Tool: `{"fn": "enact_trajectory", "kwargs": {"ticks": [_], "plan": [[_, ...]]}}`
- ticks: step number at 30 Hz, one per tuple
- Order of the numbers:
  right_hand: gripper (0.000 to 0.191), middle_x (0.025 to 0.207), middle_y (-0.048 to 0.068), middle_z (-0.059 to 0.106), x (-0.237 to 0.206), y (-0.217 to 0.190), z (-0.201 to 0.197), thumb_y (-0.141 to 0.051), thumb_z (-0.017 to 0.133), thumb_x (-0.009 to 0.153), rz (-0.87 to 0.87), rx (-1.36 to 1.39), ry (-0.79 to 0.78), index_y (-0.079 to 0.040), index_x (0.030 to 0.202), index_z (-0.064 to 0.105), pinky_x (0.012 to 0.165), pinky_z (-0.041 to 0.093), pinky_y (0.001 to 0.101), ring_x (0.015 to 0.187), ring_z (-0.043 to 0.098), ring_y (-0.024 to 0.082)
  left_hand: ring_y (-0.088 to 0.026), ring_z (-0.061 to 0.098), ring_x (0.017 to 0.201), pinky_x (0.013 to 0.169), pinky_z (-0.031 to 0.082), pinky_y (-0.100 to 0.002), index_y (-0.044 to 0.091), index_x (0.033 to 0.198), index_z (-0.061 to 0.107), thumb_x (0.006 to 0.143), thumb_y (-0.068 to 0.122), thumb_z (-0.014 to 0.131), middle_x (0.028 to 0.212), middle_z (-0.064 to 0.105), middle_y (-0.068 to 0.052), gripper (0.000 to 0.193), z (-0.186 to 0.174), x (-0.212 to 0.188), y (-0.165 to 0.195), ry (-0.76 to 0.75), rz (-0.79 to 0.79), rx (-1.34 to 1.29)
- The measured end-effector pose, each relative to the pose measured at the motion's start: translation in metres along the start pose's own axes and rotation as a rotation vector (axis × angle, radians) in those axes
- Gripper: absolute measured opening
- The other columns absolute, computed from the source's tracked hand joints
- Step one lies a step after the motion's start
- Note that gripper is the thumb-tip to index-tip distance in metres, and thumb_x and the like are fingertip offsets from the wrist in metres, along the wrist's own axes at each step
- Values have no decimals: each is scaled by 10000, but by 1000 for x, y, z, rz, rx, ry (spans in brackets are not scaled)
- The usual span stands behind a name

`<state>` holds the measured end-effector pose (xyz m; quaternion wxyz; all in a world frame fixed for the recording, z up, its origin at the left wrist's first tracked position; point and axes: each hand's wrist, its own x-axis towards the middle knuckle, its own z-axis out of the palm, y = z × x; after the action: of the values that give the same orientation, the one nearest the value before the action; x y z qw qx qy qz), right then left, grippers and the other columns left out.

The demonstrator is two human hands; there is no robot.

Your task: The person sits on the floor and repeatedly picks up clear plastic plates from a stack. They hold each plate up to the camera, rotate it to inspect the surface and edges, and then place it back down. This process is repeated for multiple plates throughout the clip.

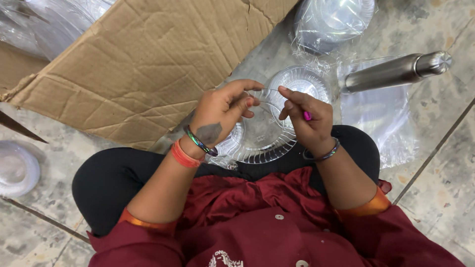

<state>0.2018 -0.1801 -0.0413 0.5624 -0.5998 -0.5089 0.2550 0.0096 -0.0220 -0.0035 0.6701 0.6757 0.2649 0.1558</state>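
Pinched between thumb and fingers of both hands, a clear ribbed plastic lid (262,133) is held over the lap of a person sitting cross-legged on a worn stone-tile floor (440,193). Left hand (220,111) grips its rim at upper left, fingers closed on the edge; right hand (307,118) nips the rim opposite w/ fingertips together. Just beyond the hands, a stack of clear plastic bowls (302,81) sits in loose wrap. Farther out: bagged clear containers (331,20) at top, a steel flask (396,71) lying on a plastic bag at right, a flattened cardboard box (143,59) at left, and a white bowl (17,168) at far left.
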Motion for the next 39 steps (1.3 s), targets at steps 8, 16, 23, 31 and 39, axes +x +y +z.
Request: {"fn": "enact_trajectory", "kwargs": {"ticks": [8, 16, 23, 31, 39], "plan": [[452, 951, 95, 762, -3, 2, 2, -15, 590, 1081, 104, 205, 131, 7, 1523, 503, 627, 431, 180, 646, 532, 32, -157, 751, 864, 694, 563, -240, 96, 1367, 610, 1073, 141, 610, 1122, 750, -101, 297, -5, 3, 1, 235, 14, -431], [638, 952, 91, 724, -6, -2, 3, -9, 629, 1105, -10, 281, 66, 4, 1653, 304, 784, 527, 224, 832, 672, 95, -241, 762, 926, 753, 621, -337, 122, 1307, 501, 1033, 142, 634, 1202, 710, -141, 305, 3, 11, -23, 457, 58, -815], [316, 935, 94, 714, -6, 10, 2, 12, 676, 1061, 115, 198, 201, 36, 1364, 588, 681, 501, 221, 758, 634, 85, -186, 733, 1031, 878, 602, -293, 61, 1378, 492, 1082, 122, 659, 1215, 723, -117, 345, -14, 9, -22, 238, 182, -305], [150, 936, 90, 695, -2, 16, 0, 5, 754, 1007, 88, 188, 186, 14, 1005, 604, 767, 599, 268, 853, 706, 125, -102, 766, 894, 690, 592, -231, 51, 1236, 672, 1046, 152, 617, 1024, 779, -54, 223, -10, 6, -6, 193, 34, -22], [214, 853, 86, 684, 3, 14, -4, -144, 765, 1003, 228, 282, 201, -6, 983, 604, 556, 466, 206, 656, 598, 72, -103, 742, 819, 655, 536, -204, 58, 1267, 626, 1078, 211, 631, 1025, 768, -51, 244, -21, 8, -9, 403, 115, -188]]}}
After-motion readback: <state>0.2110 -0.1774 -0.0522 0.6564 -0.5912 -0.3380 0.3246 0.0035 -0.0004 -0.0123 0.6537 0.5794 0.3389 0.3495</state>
